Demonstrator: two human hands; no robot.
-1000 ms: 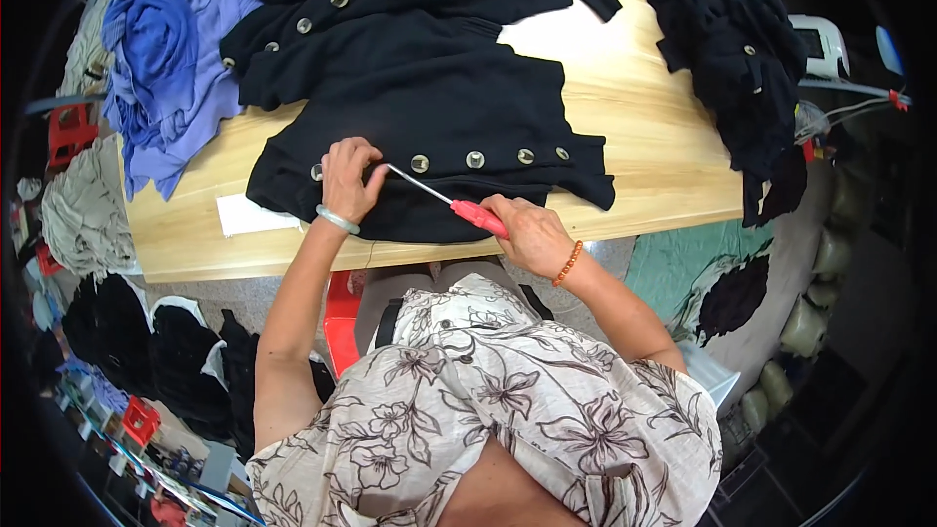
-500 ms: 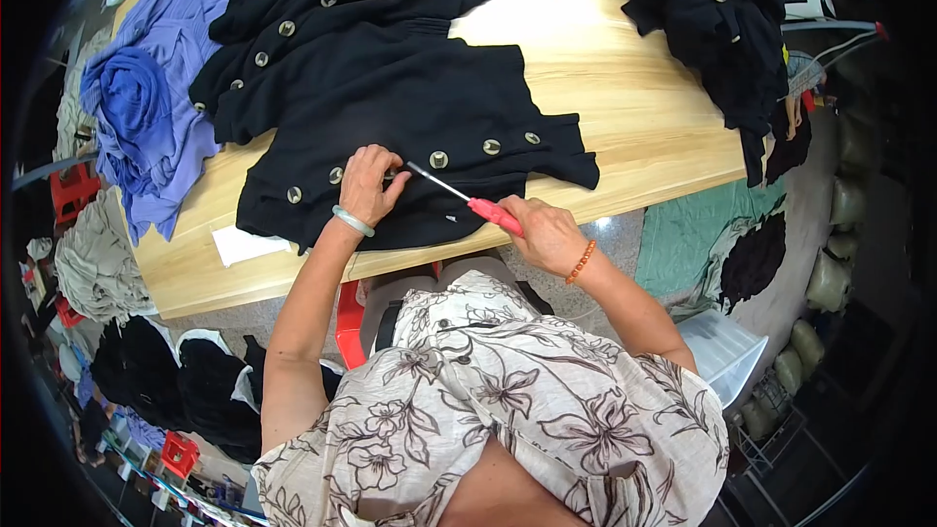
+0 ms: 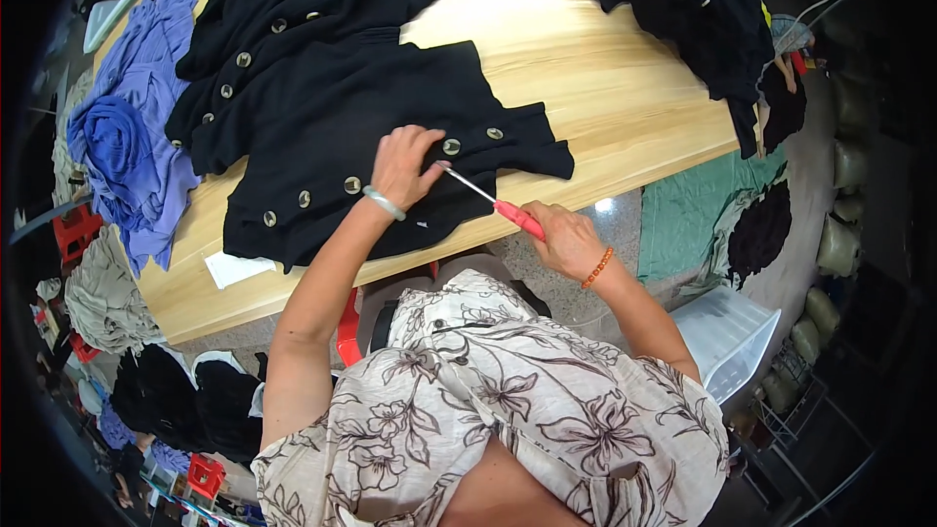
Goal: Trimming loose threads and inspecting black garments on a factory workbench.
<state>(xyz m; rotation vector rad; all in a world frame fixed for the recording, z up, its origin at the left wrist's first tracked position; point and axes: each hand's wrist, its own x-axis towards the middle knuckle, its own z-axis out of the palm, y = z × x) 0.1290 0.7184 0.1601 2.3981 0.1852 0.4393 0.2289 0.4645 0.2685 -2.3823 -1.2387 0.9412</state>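
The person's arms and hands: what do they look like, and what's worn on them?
The left hand is ungloved, with a pale, smooth bangle behind it. The right hand, also ungloved, has an orange beaded bracelet. Short whitish sleeves carry dark flower outlines.

In the middle of the frame my left hand (image 3: 408, 166) lies on a black garment (image 3: 361, 88), thumb and forefinger spread apart, the forefinger just beside a round button (image 3: 451, 146). Right of centre, my right hand (image 3: 571, 242) grips a pink-handled tool (image 3: 512, 216) whose thin metal tip is near my left thumb; whether they touch I cannot tell. The wooden table (image 3: 605, 88) spreads under the garment. Blue-purple clothing (image 3: 146, 117) is heaped at the upper left, black clothing (image 3: 673, 20) at the upper right, and a white plastic bin (image 3: 722, 332) sits at the lower right.
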